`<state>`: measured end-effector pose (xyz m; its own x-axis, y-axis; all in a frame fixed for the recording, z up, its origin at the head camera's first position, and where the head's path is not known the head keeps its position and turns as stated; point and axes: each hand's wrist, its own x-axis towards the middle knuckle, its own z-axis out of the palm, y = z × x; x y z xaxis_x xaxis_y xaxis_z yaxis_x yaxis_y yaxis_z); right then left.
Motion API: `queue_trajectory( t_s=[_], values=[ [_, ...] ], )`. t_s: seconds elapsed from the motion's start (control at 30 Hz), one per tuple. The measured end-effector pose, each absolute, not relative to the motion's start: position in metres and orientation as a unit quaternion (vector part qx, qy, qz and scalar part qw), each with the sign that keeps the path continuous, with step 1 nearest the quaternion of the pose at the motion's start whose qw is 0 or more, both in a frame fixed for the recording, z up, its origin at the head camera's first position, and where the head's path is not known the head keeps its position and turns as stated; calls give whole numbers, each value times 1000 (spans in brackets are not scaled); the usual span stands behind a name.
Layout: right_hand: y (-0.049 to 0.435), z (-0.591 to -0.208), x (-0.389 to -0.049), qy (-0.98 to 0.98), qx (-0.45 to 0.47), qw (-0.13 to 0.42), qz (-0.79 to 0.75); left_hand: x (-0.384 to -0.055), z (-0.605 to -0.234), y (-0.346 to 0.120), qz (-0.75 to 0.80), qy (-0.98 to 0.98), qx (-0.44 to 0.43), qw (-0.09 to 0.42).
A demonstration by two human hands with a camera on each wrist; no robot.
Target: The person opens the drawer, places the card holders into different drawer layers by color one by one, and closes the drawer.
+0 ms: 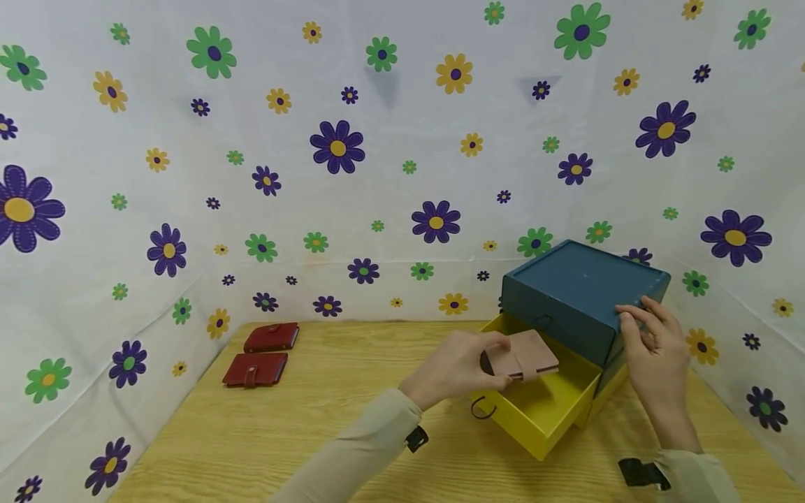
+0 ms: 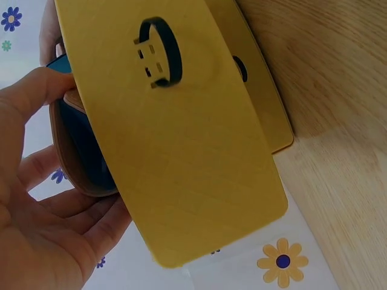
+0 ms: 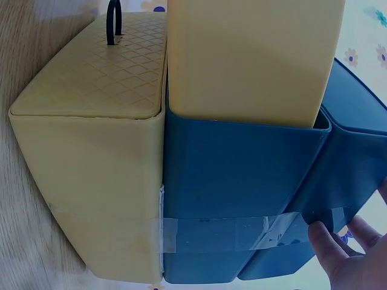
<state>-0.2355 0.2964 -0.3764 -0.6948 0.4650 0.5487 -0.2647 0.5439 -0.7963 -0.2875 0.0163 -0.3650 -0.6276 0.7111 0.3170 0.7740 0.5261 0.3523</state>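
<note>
My left hand (image 1: 455, 367) pinches a pale pink wallet (image 1: 531, 354) with a strap, holding it over the pulled-out yellow drawer (image 1: 550, 402). In the left wrist view, the wallet (image 2: 63, 148) shows a brown edge and dark inside, partly hidden behind the drawer's front (image 2: 187, 163). The drawer belongs to a stacked unit with a blue top section (image 1: 585, 276). My right hand (image 1: 660, 356) rests with its fingertips on the edge of that section. The right wrist view shows the thumb of this hand (image 3: 351, 251) touching the blue side.
Two dark red wallets lie at the table's far left, one (image 1: 270, 337) behind the other (image 1: 256, 369). A lower yellow drawer (image 3: 91, 181) forms the unit's base, and clear tape (image 3: 205, 232) runs across its sections. Flower-patterned cloth (image 1: 377, 175) surrounds the wooden table (image 1: 302, 433).
</note>
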Motion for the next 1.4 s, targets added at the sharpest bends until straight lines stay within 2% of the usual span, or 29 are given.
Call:
queue_trajectory(
  t_s=[0.37,0.83,1.4],
  values=[
    [296,-376,-235,-789,-53,394,469,-278,-364,31,-231,-876,-418,61],
    [294,-377,-234,-790,-59,391,469,-265,-362,53,-201,-909,-364,40],
    [294,-375,-233,-796,-62,382,465,-262,-367,81,-133,-925,-344,88]
  ],
)
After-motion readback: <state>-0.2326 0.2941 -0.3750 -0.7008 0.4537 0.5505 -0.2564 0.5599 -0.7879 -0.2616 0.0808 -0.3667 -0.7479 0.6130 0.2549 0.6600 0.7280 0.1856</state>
